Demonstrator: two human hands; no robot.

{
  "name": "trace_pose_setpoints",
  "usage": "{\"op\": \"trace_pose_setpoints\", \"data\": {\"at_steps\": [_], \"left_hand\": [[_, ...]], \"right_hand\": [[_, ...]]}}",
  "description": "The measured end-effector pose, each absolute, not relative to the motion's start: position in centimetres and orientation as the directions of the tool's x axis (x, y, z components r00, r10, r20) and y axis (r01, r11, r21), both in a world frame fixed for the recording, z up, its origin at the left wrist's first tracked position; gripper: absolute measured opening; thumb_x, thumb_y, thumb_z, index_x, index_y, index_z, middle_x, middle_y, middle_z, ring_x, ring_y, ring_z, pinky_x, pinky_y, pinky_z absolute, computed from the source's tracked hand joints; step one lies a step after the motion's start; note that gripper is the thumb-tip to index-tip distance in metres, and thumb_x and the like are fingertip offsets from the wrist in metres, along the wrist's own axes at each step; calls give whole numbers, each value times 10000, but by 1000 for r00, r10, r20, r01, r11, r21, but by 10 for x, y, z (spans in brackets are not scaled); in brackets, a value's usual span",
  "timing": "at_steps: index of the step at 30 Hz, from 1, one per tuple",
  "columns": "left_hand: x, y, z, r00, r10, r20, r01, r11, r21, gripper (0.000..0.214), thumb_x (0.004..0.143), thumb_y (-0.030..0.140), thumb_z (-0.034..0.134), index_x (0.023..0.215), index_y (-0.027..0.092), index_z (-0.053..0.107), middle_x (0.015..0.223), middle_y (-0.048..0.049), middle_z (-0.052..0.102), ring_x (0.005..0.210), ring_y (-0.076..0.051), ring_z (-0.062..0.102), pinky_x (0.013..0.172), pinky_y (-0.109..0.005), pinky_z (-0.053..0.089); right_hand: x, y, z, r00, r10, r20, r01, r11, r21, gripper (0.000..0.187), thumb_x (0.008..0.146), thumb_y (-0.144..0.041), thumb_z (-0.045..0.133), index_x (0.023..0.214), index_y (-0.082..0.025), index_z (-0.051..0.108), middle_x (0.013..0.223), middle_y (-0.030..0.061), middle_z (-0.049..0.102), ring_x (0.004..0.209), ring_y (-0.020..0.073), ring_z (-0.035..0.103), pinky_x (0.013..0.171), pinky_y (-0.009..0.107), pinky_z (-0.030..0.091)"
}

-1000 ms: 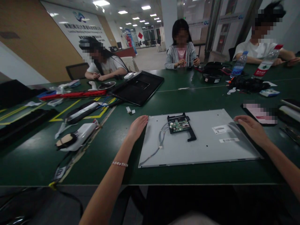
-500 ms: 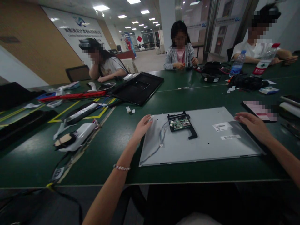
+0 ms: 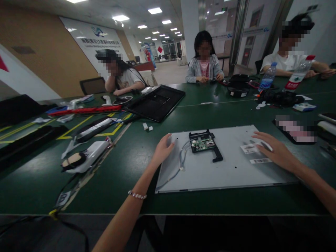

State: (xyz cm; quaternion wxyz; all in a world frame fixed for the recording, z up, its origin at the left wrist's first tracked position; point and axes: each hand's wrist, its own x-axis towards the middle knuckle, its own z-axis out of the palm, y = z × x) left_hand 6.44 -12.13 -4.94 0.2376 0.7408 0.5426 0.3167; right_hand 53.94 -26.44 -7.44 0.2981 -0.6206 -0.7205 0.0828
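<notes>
A flat grey-white display panel [image 3: 204,175] lies back side up on the table in front of me. On it sits a black bracket [image 3: 217,154] framing a green circuit board [image 3: 203,144]. Grey cables [image 3: 181,159] run from the board toward the panel's near left corner. My left hand [image 3: 163,149] is at the panel's left edge, thumb and fingers apart; the exact contact is hard to see. Over the right part of the panel, my right hand [image 3: 279,152] is open with its fingers stretched toward the white labels [image 3: 249,148], partly covering them.
Beyond the panel lies a black monitor casing [image 3: 157,103]. Small white pieces [image 3: 147,126] lie nearer. A white device [image 3: 89,154] and cables are at left. A phone [image 3: 295,131] and bottles [image 3: 268,77] are at right. Several people sit across the table [image 3: 118,189].
My right hand has moved left from the panel's right edge to over its labels. My left hand remains at the left edge. The whole view has shifted slightly.
</notes>
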Motion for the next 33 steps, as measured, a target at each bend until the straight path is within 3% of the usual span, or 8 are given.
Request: {"op": "trace_pose_setpoints", "data": {"at_steps": [3, 7, 12, 19, 23, 27, 30, 33], "left_hand": [[69, -128, -46, 279, 914, 294, 678, -404, 614, 555, 825, 378, 576, 1339, 175, 527, 1467, -131, 457, 1395, -277, 367, 1178, -435, 240], [74, -136, -41, 370, 883, 289, 685, -469, 557, 582, 834, 445, 599, 1359, 208, 518, 1505, -106, 417, 1461, -289, 234, 1198, -466, 163], [79, -142, -37, 467, 866, 178, 698, -485, 527, 615, 849, 504, 592, 1388, 222, 503, 1541, -131, 356, 1460, -333, 221, 1180, -528, 145], [80, -144, -35, 481, 856, 190, 690, -503, 521, 654, 862, 509, 575, 1425, 199, 457, 1562, -150, 305, 1443, -324, 266, 1171, -499, 198], [79, -145, -35, 482, 858, 178, 687, -496, 531, 570, 873, 499, 558, 1368, 221, 518, 1555, -125, 327, 1424, -312, 310, 1165, -480, 228], [82, -146, -32, 463, 869, 175, 719, -483, 499, 533, 866, 489, 575, 1335, 239, 542, 1544, -119, 348, 1429, -337, 289, 1167, -550, 162], [90, -144, -26, 472, 856, 209, 711, -510, 484, 584, 859, 491, 591, 1383, 253, 491, 1555, -110, 331, 1465, -336, 198, 1175, -568, 80], [103, -137, -19, 574, 796, 192, 621, -576, 531, 754, 823, 505, 633, 1478, 247, 365, 1587, -108, 260, 1471, -310, 195, 1195, -483, 145]], "right_hand": [[543, -255, -79, -108, 940, 323, 865, 249, -436, 504, 918, -458, 477, 1410, -352, 442, 1580, 35, 318, 1404, 329, 362, 1096, 566, 372], [544, -248, -84, -155, 942, 298, 883, 267, -386, 547, 923, -473, 465, 1443, -312, 414, 1597, 57, 282, 1439, 341, 288, 1133, 582, 295], [544, -248, -93, -152, 951, 270, 895, 248, -370, 552, 938, -485, 439, 1457, -301, 400, 1559, 76, 362, 1430, 337, 310, 1127, 579, 306], [547, -256, -91, -120, 956, 266, 886, 224, -407, 569, 949, -489, 432, 1481, -299, 359, 1552, 73, 372, 1417, 306, 345, 1149, 542, 299], [552, -260, -90, -48, 958, 283, 878, 176, -446, 550, 930, -502, 451, 1447, -321, 403, 1506, 61, 444, 1377, 310, 413, 1139, 545, 326], [551, -262, -88, -34, 960, 278, 874, 164, -457, 540, 927, -507, 446, 1427, -304, 433, 1462, 75, 495, 1343, 319, 456, 1128, 549, 345], [550, -262, -86, -41, 961, 275, 873, 168, -458, 512, 929, -501, 445, 1411, -326, 444, 1440, 65, 521, 1321, 323, 482, 1113, 557, 364], [550, -262, -86, -55, 963, 264, 875, 175, -452, 522, 924, -506, 451, 1410, -317, 446, 1434, 69, 528, 1313, 329, 489, 1102, 559, 378]]}}
